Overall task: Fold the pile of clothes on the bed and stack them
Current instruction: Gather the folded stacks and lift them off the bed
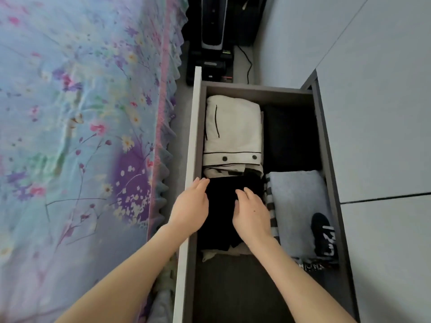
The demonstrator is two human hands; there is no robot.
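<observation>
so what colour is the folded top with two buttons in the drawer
The folded top is cream-white with black piping and black buttons, clearest in the head view.

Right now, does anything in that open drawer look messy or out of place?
Mostly neat. A small black item with white lettering lies loose on the grey folded cloth, and a pale cloth edge pokes out under the black garment.

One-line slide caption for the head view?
Left hand and right hand, open, over a folded black garment in the drawer beside the bed.
</observation>
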